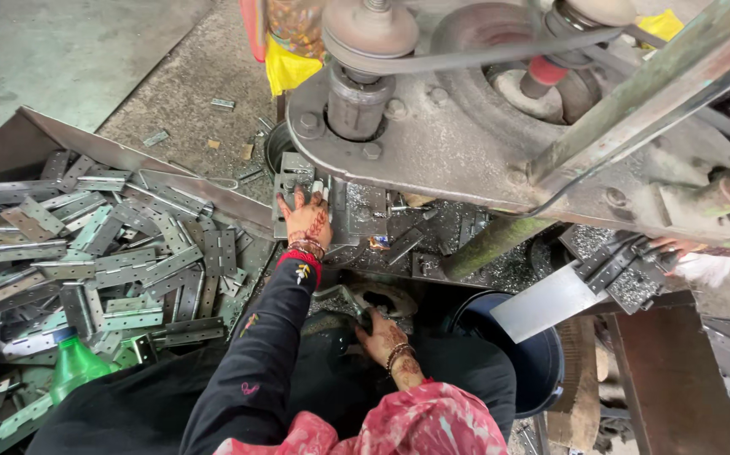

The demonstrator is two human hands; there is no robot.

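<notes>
**Two hands at the press, hinge plates heaped beside it**

Nearest to me, the person's right hand (382, 335) sits low, just below the press bed (399, 227), its fingers curled around a bent metal lever (338, 295) that pokes out from under the bed. Just right of that hand stands a dark blue bucket (542, 358), under a slanting metal chute (546, 302).

Further up, the left hand (306, 221), in a black sleeve with a red cuff, lies flat on the left end of the press bed, fingers spread apart and pressing down on a grey hinge plate (289, 181) at the die. Left of the press bed a sheet-metal tray (28, 135) holds a loose heap of hinge plates (120, 261), with a green plastic bottle (74, 362) at its near edge.

Beyond the bed rise the press's pulley and belt (371, 29)
</notes>
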